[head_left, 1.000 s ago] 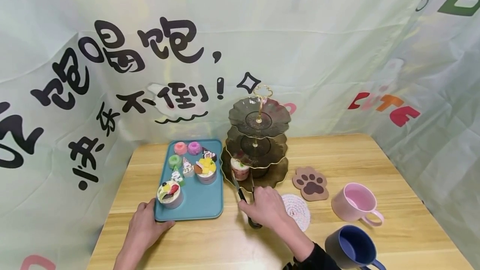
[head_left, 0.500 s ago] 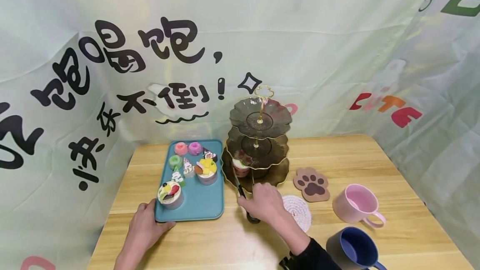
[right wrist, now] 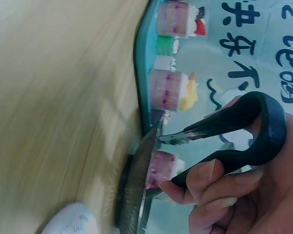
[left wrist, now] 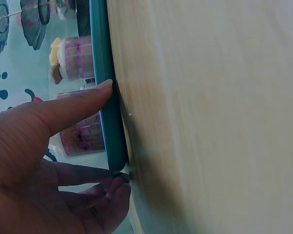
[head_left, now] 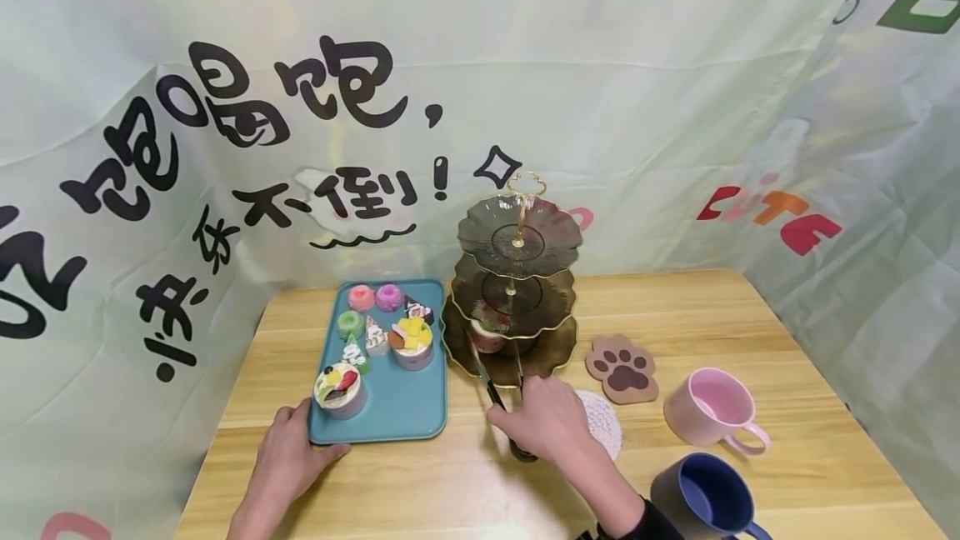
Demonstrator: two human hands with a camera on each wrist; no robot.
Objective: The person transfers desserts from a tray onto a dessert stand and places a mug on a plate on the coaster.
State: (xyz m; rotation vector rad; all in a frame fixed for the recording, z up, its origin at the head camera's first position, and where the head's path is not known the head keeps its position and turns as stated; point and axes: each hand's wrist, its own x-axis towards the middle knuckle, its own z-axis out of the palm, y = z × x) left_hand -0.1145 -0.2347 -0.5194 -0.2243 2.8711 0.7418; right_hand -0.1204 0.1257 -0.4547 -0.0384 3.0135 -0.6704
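Note:
My left hand (head_left: 288,452) holds the front left corner of a blue tray (head_left: 408,415), thumb on the front edge and fingers on the side. My right hand (head_left: 547,419) grips black-handled tongs (right wrist: 271,126). Their two arms stand spread on either side of a dessert cup (head_left: 487,340), which sits on the bottom tier of a dark, gold-rimmed three-tier stand (head_left: 561,348). The middle tier partly hides this cup in the head view. In the right wrist view, the cup (right wrist: 161,168) shows pink layers; whether the tongs touch it, I cannot tell.
The tray carries a fruit-topped cup (head_left: 341,390), a yellow-topped cup (head_left: 412,344) and several small toy sweets. Right of the stand lie a paw coaster (head_left: 621,367) and a round white coaster (head_left: 602,423). A pink mug (head_left: 708,407) and a blue mug (head_left: 702,497) stand farther right.
The dessert cup sits slightly farther right and deeper under the middle tier. My right hand has shifted a little right with the tongs, whose arms look wider apart. The left hand stays still.

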